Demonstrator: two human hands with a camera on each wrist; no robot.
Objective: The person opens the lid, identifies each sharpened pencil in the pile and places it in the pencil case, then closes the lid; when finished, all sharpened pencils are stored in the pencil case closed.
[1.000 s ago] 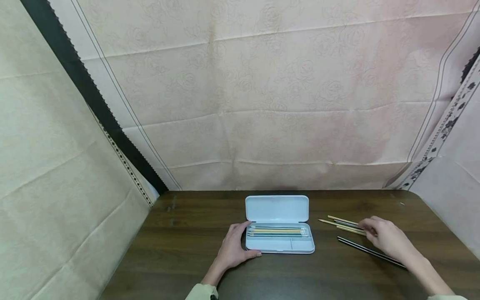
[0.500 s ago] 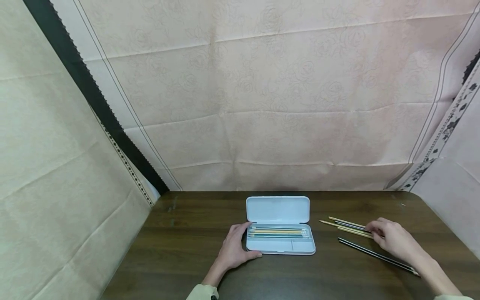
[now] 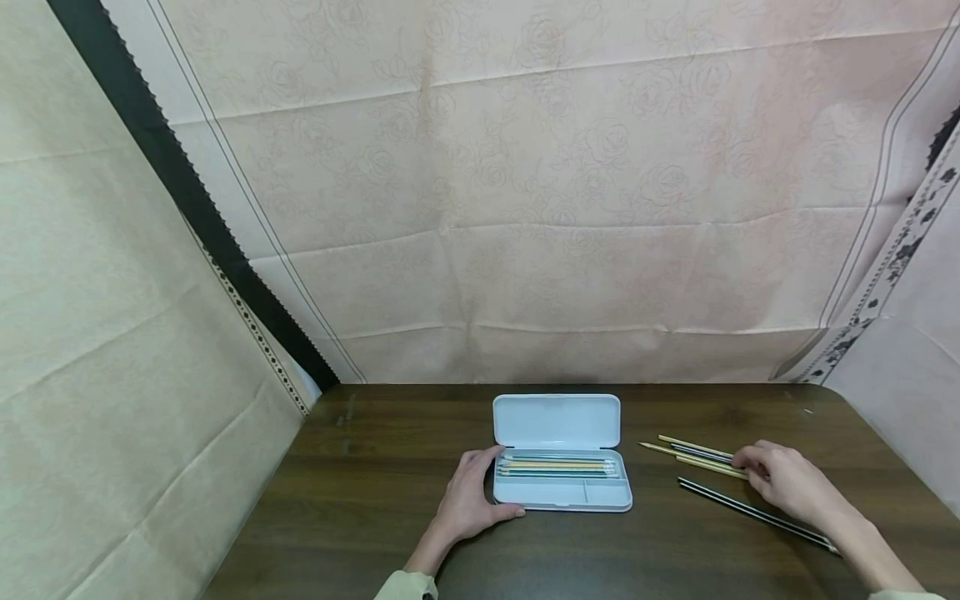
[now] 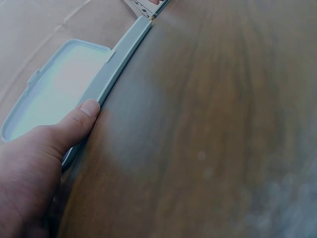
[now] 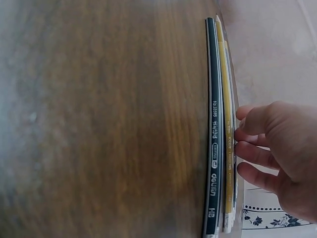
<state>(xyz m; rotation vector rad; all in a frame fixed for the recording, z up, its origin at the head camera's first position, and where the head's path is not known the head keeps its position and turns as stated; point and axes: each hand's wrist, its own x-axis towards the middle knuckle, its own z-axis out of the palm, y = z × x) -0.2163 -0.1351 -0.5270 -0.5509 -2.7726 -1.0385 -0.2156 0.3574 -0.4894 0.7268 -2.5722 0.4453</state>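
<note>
A pale blue pencil case (image 3: 607, 493) lies with its lid up, several pencils (image 3: 555, 465) in its long compartment. My left hand (image 3: 468, 496) grips its left end, fingers at the back corner and thumb (image 4: 81, 119) along the front edge. To the right of the case is a loose group of yellow and dark pencils (image 3: 701, 454). My right hand (image 3: 787, 479) bends its fingertips over their right end and seems to pinch there; which pencil is hidden. Nearer lie dark pencils (image 3: 750, 510) side by side, with HB lettering on a dark green pencil (image 5: 214, 124) in the right wrist view.
The brown wooden table (image 3: 592, 558) carries everything. Pale patterned cloth (image 3: 525, 250) hangs behind it, and more cloth (image 3: 135, 417) rises on the left. At the right another sheet (image 3: 915, 375) borders the table.
My right hand has moved a little to the right along the loose pencils, and more of the near dark pencils' ends shows. The left hand has stayed on the case.
</note>
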